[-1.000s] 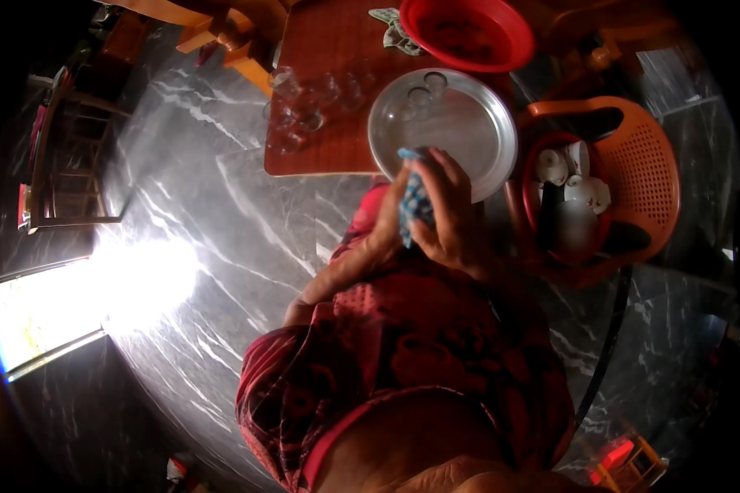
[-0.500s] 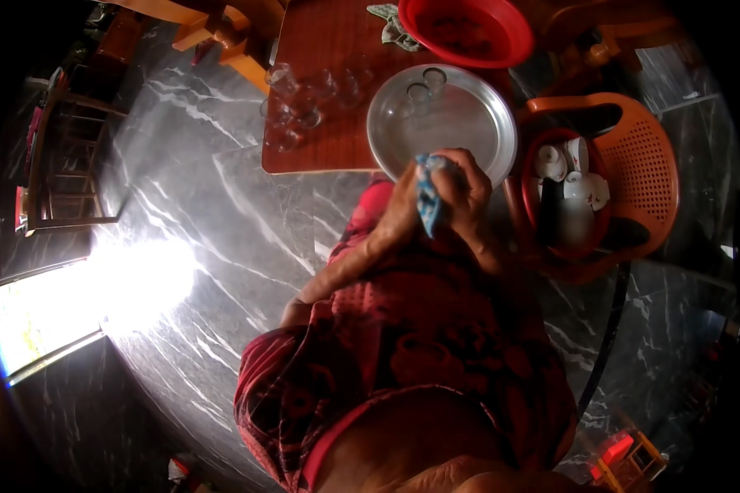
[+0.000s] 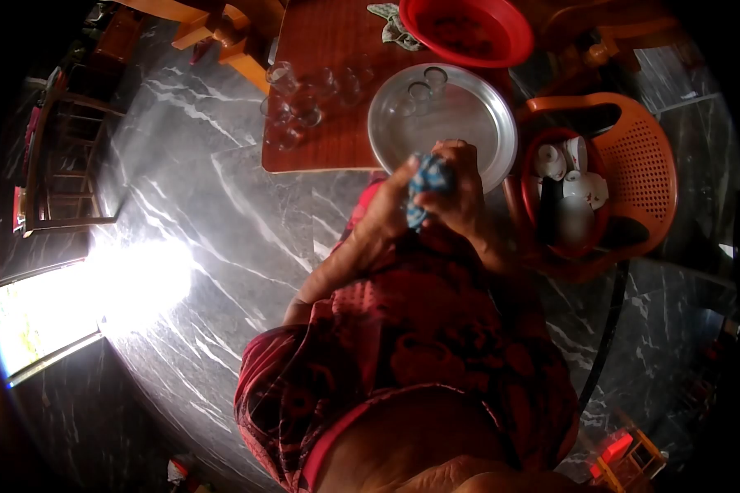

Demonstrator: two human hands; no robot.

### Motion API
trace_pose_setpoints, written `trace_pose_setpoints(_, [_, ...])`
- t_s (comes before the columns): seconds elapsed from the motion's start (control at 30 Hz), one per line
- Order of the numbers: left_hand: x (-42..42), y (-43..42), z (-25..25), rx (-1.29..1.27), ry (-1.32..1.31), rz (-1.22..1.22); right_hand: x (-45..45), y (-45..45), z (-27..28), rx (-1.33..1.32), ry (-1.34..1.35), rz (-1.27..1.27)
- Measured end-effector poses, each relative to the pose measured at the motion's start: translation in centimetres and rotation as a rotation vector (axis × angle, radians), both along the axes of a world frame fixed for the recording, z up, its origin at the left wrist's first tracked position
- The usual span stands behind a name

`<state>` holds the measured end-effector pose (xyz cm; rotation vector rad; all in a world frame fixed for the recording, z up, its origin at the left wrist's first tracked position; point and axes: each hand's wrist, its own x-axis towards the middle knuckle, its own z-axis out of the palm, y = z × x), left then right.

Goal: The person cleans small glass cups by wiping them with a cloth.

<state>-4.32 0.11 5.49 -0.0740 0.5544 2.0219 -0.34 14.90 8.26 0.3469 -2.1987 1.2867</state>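
A blue and white checked cloth (image 3: 430, 182) is bunched between my two hands, near the front edge of a round metal tray (image 3: 481, 123). My left hand (image 3: 390, 207) grips the cloth from the left. On its right side, my right hand (image 3: 462, 193) is closed around it. Whether something sits inside the cloth is hidden. Two clear glasses (image 3: 420, 91) stand at the back of the tray. Several more glasses (image 3: 307, 112) are on the red-brown table (image 3: 337, 152) to the left.
A red basin (image 3: 522, 37) and a patterned cloth (image 3: 395, 29) are at the table's back. At the right, an orange chair (image 3: 648, 177) holds a red tub (image 3: 533, 148) with white cups and a teapot. Wooden chair parts (image 3: 240, 45) show at the upper left.
The cloth has been turned and bunched differently between my hands, which have shifted slightly. In the half-second-old frame it hung to a point; now it is gathered higher. The glasses have not moved.
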Motion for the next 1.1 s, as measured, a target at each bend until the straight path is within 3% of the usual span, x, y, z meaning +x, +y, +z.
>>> trace_pose_setpoints(0.1, [0.6, 0.5, 1.4, -0.201, -0.02, 0.179, 1.0, 0.2, -0.4, 0.022, -0.046, 0.006])
trace_pose_setpoints(0.13, [0.8, 1.1, 4.9, -0.274, -0.156, 0.211, 1.6, 0.6, -0.4, -0.019, -0.144, 0.072])
trace_pose_setpoints(0.17, [0.7, 0.8, 3.8, -0.274, -0.158, 0.212, 2.0, 0.8, -0.3, -0.019, -0.146, 0.074])
trace_pose_setpoints(0.23, [0.0, -0.6, -0.8, -0.103, 0.029, -0.017, 2.7, 1.2, -0.2, -0.215, -0.302, 0.22])
trace_pose_setpoints(0.27, [-1.3, -1.6, -2.6, 0.266, -0.042, -0.246, 2.9, 1.5, -0.4, -0.239, -0.284, 0.252])
trace_pose_setpoints(0.43, [-0.1, -1.8, -1.8, 0.163, -0.073, -0.088, 3.6, 2.9, -1.6, -0.317, -0.288, 0.168])
trace_pose_setpoints(0.5, [0.6, -1.3, -2.6, -0.132, 0.249, 0.011, 4.0, 3.2, -2.5, -0.413, -0.355, 0.118])
trace_pose_setpoints(0.53, [1.3, -1.2, 1.0, -0.174, 0.242, 0.084, 4.2, 3.1, -2.5, -0.415, -0.358, 0.122])
trace_pose_setpoints(0.57, [1.2, -1.4, 0.9, -0.177, 0.24, 0.087, 4.3, 2.9, -2.5, -0.502, -0.417, 0.104])
trace_pose_setpoints(0.63, [0.8, -1.6, 1.0, -0.483, 0.88, 0.02, 4.1, 2.8, -2.5, -0.589, -0.473, 0.085])
trace_pose_setpoints(0.67, [1.1, -1.4, 1.3, -0.592, 1.001, 0.059, 3.9, 2.9, -2.2, -0.496, -0.419, 0.091])
trace_pose_setpoints(0.7, [1.1, -1.5, 2.0, -0.592, 1.0, 0.055, 3.9, 3.0, -1.9, -0.404, -0.366, 0.094])
trace_pose_setpoints(0.8, [0.8, -1.8, 2.6, -0.581, 1.118, -0.078, 3.9, 2.7, -0.3, -0.503, -0.49, 0.078])
trace_pose_setpoints(0.87, [1.1, -1.3, 1.7, -0.756, 1.849, 0.122, 3.7, 2.5, -0.7, -0.593, -0.546, 0.053])
trace_pose_setpoints(0.9, [1.2, -1.1, 1.3, -0.756, 1.85, 0.122, 3.6, 2.4, -0.9, -0.684, -0.604, 0.027])
trace_pose_setpoints(0.97, [1.5, -0.7, 0.8, -0.882, 2.405, 0.213, 3.6, 1.9, -0.9, -0.774, -0.661, 0.0])
trace_pose_setpoints(1.1, [1.4, -0.3, 1.6, -0.815, 2.313, 0.246, 3.7, 1.8, -1.2, -0.868, -0.609, -0.098])
